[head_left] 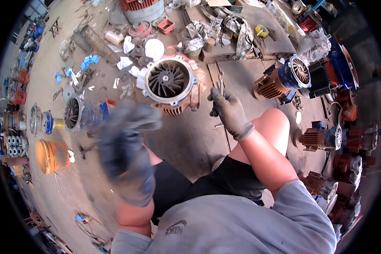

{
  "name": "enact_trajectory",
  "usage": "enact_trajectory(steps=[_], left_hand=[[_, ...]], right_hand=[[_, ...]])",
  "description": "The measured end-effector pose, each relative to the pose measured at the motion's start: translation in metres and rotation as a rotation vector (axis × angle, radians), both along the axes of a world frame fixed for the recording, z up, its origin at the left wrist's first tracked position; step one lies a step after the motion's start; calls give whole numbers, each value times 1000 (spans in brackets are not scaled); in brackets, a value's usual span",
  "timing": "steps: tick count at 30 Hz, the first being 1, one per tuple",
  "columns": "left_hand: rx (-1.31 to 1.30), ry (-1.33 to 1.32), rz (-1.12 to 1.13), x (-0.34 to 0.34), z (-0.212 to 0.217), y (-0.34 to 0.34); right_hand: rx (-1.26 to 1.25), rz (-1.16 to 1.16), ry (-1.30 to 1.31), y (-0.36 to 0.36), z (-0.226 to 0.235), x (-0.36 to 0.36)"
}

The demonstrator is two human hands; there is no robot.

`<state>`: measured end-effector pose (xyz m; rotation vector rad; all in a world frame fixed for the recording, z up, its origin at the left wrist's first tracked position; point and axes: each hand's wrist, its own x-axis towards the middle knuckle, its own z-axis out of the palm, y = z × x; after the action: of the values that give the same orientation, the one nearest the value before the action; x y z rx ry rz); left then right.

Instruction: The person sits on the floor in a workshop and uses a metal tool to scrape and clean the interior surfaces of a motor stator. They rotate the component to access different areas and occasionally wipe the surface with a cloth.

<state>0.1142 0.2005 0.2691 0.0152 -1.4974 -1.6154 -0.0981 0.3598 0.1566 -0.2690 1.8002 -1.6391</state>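
Note:
My right hand (232,111), in a dirty grey work glove, is closed around a metal wrench (221,81) that points up and away from me. My left hand (125,142) is raised above my left thigh and smeared by motion; its fingers cannot be made out, nor whether it holds anything. Ahead of me, between both hands, an electric motor (170,111) stands on end. Its round flanged opening faces up and shows a black bladed fan (166,78). Neither hand touches the motor.
An orange bucket (46,156) stands at the left near a blue motor (86,116) lying on its side. More motors (269,86) line the right. Crumpled plastic (203,29), a yellow tape roll (261,30) and metal pipes (98,42) lie beyond.

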Motion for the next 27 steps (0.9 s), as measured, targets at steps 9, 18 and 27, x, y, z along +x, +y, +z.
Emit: enact_trajectory(steps=[9, 18, 27], left_hand=[[-276, 176, 86, 65, 88, -61], [-374, 103, 158, 87, 111, -79], [-368, 59, 168, 90, 117, -84]], right_hand=[[16, -55, -49, -9, -8, -10], [64, 2, -28, -15, -10, -7], [81, 22, 11, -23, -1, -1]])
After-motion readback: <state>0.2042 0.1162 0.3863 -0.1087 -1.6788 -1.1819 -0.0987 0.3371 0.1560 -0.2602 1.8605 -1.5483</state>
